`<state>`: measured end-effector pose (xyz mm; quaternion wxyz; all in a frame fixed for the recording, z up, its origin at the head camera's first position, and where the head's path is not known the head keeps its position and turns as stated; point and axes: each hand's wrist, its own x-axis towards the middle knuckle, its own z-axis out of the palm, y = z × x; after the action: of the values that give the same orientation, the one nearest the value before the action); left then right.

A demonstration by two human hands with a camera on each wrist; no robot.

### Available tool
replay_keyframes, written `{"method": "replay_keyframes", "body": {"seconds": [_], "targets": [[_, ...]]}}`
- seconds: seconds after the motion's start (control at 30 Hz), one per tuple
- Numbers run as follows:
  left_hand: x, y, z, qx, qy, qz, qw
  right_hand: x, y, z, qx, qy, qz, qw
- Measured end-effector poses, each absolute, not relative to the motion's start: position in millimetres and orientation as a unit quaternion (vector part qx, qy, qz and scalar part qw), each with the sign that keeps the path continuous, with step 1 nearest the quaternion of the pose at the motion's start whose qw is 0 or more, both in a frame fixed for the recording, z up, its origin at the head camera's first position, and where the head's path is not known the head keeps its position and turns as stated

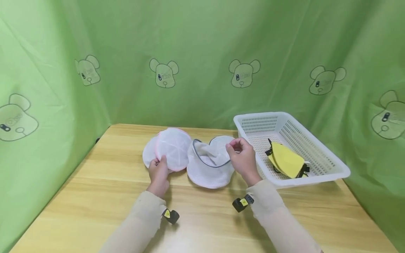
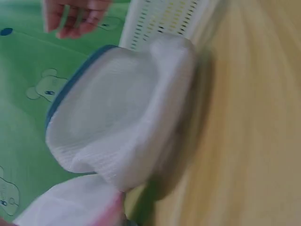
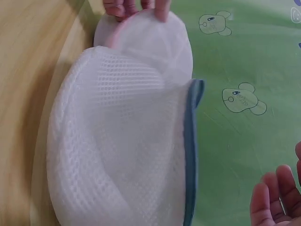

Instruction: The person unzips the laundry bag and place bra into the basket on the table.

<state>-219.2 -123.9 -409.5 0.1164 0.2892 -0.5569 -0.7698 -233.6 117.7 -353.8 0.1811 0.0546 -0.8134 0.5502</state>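
My left hand pinches the near edge of a round white mesh laundry bag with pink trim; the thumb lies on its top face. Under that bag, another round white piece shows at the left. To the right, a white mesh laundry bag with a blue-grey rim lies on the table with its mouth gaping. My right hand is raised by its right side, fingers loosely bent. Both wrist views show a gap between these fingers and the blue-grey rim, with nothing in them.
A white plastic basket stands at the right of the wooden table, close to my right forearm. Inside it lie yellow fabric pieces with black straps. A green curtain with bear-like heads printed on it surrounds the table.
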Motion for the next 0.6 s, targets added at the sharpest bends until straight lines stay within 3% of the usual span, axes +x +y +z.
{"method": "replay_keyframes", "body": {"seconds": [0.2,0.3,0.6], "targets": [[-218,-121,-390,0.225,-0.388,-0.885,0.125,-232,116,-355,0.063,-0.810,0.551,0.191],[-214,-115,-383,0.195,-0.312,-0.924,0.102,-231,111,-355,0.070,-0.805,0.565,0.168],[-198,-87,-382,0.144,-0.207,-0.968,0.004,-217,75,-361,0.153,-0.818,0.555,-0.003]]}}
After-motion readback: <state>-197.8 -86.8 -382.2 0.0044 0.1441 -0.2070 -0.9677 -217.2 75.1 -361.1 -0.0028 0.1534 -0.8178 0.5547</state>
